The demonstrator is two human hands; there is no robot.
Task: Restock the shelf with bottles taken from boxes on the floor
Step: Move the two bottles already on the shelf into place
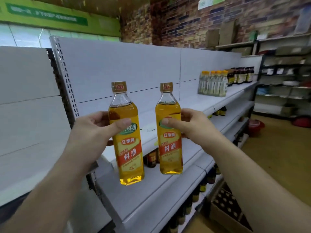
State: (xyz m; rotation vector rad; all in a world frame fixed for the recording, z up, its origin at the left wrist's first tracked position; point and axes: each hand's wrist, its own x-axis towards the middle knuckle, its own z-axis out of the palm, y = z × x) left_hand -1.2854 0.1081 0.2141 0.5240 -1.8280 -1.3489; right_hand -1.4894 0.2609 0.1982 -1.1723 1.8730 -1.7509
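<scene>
While above shelf [151,199]: left hand [90,132] gripped left bottle [127,142], right hand [193,126] right bottle [170,140].
Labels [131,157]: wanted facing out, bottles upright.

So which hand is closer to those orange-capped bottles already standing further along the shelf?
Right. The right hand, holding a bottle, is on their side, with the orange-capped bottles beyond it to the right. The left hand, gripping the other bottle, is farther left.
</scene>
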